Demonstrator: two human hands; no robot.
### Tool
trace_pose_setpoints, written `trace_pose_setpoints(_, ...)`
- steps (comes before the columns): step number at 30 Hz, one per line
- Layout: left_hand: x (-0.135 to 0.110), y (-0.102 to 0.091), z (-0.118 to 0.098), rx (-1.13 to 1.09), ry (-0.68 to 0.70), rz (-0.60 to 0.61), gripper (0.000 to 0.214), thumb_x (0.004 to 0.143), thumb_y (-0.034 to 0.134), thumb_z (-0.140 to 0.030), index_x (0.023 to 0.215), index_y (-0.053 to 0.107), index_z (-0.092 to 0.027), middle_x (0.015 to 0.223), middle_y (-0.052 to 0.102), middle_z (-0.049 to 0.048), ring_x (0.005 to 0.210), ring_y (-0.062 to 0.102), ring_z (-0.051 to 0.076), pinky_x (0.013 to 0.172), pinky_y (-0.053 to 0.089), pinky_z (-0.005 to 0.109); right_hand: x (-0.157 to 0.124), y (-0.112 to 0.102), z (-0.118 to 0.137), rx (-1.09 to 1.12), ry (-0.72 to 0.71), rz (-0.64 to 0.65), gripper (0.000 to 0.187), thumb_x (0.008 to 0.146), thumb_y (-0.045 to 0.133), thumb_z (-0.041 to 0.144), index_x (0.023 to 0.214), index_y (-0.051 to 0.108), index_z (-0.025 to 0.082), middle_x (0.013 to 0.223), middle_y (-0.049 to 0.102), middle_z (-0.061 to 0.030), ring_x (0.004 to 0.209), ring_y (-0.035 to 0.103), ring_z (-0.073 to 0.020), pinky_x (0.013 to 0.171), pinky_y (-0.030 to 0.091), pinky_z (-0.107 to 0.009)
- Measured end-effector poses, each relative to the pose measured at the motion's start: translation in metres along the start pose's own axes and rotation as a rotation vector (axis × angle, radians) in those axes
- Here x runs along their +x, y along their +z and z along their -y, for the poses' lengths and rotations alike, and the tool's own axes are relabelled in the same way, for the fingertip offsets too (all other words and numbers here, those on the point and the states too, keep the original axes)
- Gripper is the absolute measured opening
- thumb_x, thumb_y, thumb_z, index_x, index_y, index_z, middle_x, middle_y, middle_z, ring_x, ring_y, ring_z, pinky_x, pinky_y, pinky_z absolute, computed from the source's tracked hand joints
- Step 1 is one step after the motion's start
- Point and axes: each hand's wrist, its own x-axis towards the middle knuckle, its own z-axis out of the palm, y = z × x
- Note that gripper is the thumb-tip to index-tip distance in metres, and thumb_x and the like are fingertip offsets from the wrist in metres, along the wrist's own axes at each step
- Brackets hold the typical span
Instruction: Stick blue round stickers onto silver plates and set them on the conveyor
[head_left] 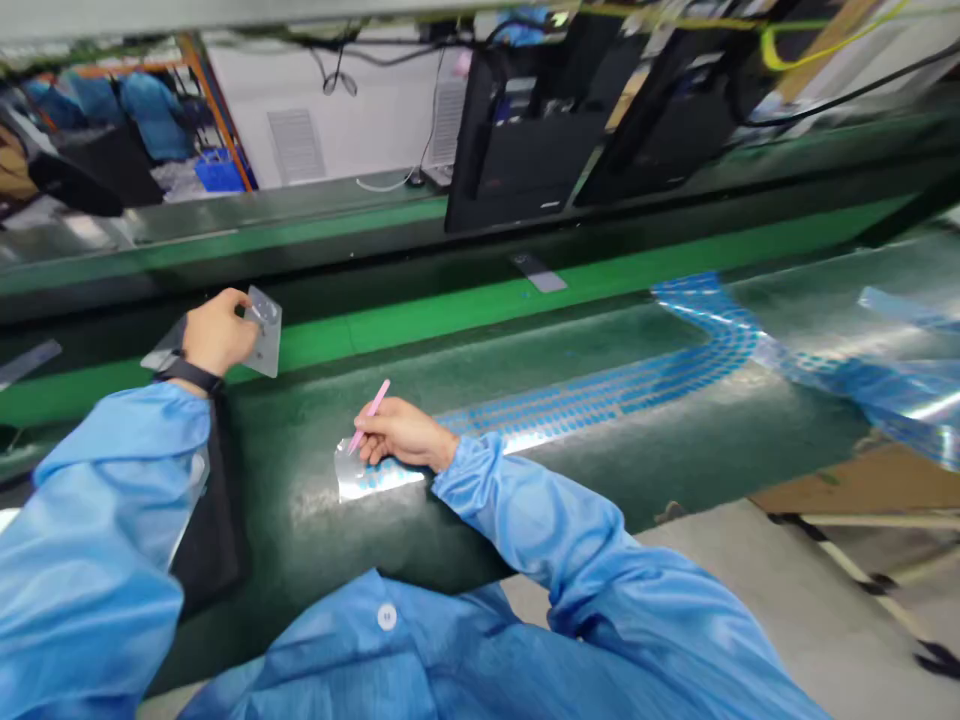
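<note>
Nearest lay the blue smock sleeves (97, 560). The right hand (401, 435) pinched slim pink tweezers (370, 413) against a shiny clear film strip dotted blue (375, 478); the left hand (217, 333) clasped a clear rectangular plastic plate (264, 330).

And here's the long green tabletop (615, 335), dark matting with a bright green band running along it! Across the matting, a clear film strip dotted with blue (600, 395) sweeps up to the right, its shiny end (375, 482) near the front edge, and a small grey plate (538, 272) sits on the band.
</note>
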Motion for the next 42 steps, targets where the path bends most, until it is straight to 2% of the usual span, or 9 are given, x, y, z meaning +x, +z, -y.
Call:
trace_pose_setpoints(4,-0.093,-0.001,0.016,-0.200,-0.051,0.032,0.031,0.075,0.052,-0.034,0.101,0.067,-0.024,0.087,0.071,0.0016,0.083,0.065,0.022,0.082,0.053,0.036,-0.019,-0.002,0.004,-0.324,-0.168,-0.153,0.020,0.088,0.057,0.008,0.069,0.055,0.013,0.052,0.064,0.0003,0.042,0.059,-0.0087,0.039,0.047,-0.014)
trace_pose_setpoints(8,-0.188,0.044,0.024,-0.449,-0.144,0.130,0.035,0.074,0.048,-0.044,0.093,0.066,-0.021,0.082,0.073,0.0030,0.070,0.067,0.019,0.066,0.055,0.031,-0.025,0.007,-0.002,-0.524,-0.144,-0.155,0.019,0.087,0.058,0.008,0.069,0.056,0.014,0.054,0.065,-0.0001,0.044,0.061,-0.0091,0.041,0.050,-0.015)
trace_pose_setpoints(12,-0.229,0.072,0.031,-0.611,-0.195,0.237,0.035,0.074,0.050,-0.047,0.095,0.063,-0.022,0.081,0.075,0.0038,0.072,0.071,0.021,0.066,0.056,0.029,-0.018,0.012,-0.013,-0.573,-0.053,-0.196,0.022,0.087,0.056,0.005,0.067,0.055,0.014,0.052,0.063,-0.0005,0.044,0.061,-0.0099,0.040,0.050,-0.016)
trace_pose_setpoints(19,-0.233,0.059,0.034,-0.302,0.000,0.349,0.035,0.083,0.048,-0.037,0.114,0.058,-0.025,0.081,0.075,0.0003,0.079,0.071,0.023,0.070,0.054,0.033,-0.013,0.006,-0.018,-0.592,-0.042,-0.203,0.023,0.087,0.056,0.005,0.065,0.056,0.013,0.052,0.063,-0.0008,0.044,0.062,-0.0103,0.043,0.052,-0.017)
trace_pose_setpoints(22,-0.222,0.068,0.034,-0.232,0.127,0.251,0.032,0.083,0.051,-0.034,0.111,0.061,-0.021,0.096,0.074,0.0071,0.094,0.068,0.026,0.083,0.053,0.039,-0.013,0.006,-0.018,-0.615,-0.038,-0.173,0.023,0.086,0.057,0.005,0.065,0.058,0.012,0.053,0.064,-0.0009,0.044,0.061,-0.0091,0.043,0.052,-0.016)
trace_pose_setpoints(26,-0.208,0.089,0.034,-0.239,0.341,0.098,0.032,0.082,0.057,-0.030,0.110,0.063,-0.017,0.125,0.064,0.0140,0.128,0.049,0.032,0.109,0.038,0.051,-0.010,0.004,-0.020,-0.586,-0.035,-0.155,0.025,0.086,0.057,0.006,0.062,0.057,0.012,0.051,0.063,-0.0005,0.043,0.060,-0.0078,0.041,0.049,-0.013)
trace_pose_setpoints(29,-0.206,0.098,0.032,-0.205,0.366,0.157,0.040,0.078,0.064,-0.031,0.115,0.063,-0.019,0.133,0.060,0.0130,0.136,0.037,0.039,0.107,0.036,0.060,-0.009,0.000,-0.020,-0.494,-0.007,-0.103,0.025,0.087,0.059,0.010,0.062,0.057,0.012,0.050,0.062,-0.0001,0.042,0.060,-0.0078,0.041,0.048,-0.013)
trace_pose_setpoints(33,-0.213,0.103,0.031,-0.187,0.375,0.192,0.038,0.076,0.067,-0.036,0.111,0.067,-0.021,0.127,0.064,0.0106,0.134,0.037,0.042,0.105,0.035,0.063,-0.013,-0.001,-0.014,-0.398,0.055,-0.063,0.025,0.087,0.062,0.014,0.062,0.057,0.011,0.050,0.062,-0.0011,0.042,0.059,-0.0077,0.040,0.048,-0.013)
trace_pose_setpoints(42,-0.221,0.106,0.032,-0.191,0.403,0.143,0.036,0.077,0.069,-0.037,0.110,0.068,-0.022,0.124,0.066,0.0098,0.130,0.042,0.040,0.103,0.036,0.062,-0.008,0.025,-0.012,-0.536,-0.035,-0.060,0.025,0.088,0.060,0.014,0.063,0.059,0.011,0.053,0.064,-0.0024,0.045,0.060,-0.0090,0.041,0.049,-0.015)
